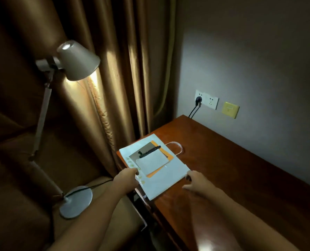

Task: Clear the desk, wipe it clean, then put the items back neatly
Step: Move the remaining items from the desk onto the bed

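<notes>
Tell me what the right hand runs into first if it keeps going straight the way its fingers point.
The right hand points up-left at the white paper bag lying flat on the desk; its fingertips are already at the bag's right edge. Actual contact is hard to judge.

Brown curtain [114, 69] hangs at left, folds lit by lamp [76, 60]; white shade tilted, jointed arm running down to round base [76, 201] on brown cushioned seat [23, 178]. Grey wall [250, 60] at right carries white socket [206, 99] with black plug [198, 100], yellow plate [230, 109] just beside it.
</notes>
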The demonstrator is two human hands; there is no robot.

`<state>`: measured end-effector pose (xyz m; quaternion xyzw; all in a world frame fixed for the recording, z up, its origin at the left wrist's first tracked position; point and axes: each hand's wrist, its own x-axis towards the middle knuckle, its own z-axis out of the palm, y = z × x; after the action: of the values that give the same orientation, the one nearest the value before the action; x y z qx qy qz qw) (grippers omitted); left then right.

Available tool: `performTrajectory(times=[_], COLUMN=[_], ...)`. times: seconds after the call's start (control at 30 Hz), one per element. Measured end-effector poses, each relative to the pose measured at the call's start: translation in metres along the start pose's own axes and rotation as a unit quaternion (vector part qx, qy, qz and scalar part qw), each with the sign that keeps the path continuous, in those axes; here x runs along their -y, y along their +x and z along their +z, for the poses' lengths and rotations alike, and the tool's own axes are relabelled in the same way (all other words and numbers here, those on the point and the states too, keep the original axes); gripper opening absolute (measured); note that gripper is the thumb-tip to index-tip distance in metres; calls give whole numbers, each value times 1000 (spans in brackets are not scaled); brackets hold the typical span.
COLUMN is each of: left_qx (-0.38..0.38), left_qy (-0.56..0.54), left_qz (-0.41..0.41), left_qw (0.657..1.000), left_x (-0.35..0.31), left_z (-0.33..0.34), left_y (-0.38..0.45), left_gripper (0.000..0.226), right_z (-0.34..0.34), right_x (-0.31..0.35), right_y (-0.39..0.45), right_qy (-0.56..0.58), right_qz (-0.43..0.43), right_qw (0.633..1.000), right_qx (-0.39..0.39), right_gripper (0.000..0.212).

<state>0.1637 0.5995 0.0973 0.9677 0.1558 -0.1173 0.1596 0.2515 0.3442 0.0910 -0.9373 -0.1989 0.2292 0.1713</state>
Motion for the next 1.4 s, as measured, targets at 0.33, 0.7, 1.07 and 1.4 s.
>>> performTrajectory(times=[0.33,0.7,1.07,1.4], left_qx=[7,35,20,61], left_qy=[-15,-58,-13,-216], left_qz=[-45,-76,-137,-152], left_qw=[999,995,990,963], left_x=[-13,-2,7,9], left_z=[5,37,66,68], left_y=[122,251,290,277], left_gripper=[55,111,97,63], right_z=[10,11,42,46], right_x=[-13,-11,-13,-19], right_y=[84,208,244,241], right_qy=[34,17,112,216], right_qz=[82,230,312,275], right_qw=[996,973,942,934], right_qx=[1,17,-50,-71], right_gripper=[29,60,58,22])
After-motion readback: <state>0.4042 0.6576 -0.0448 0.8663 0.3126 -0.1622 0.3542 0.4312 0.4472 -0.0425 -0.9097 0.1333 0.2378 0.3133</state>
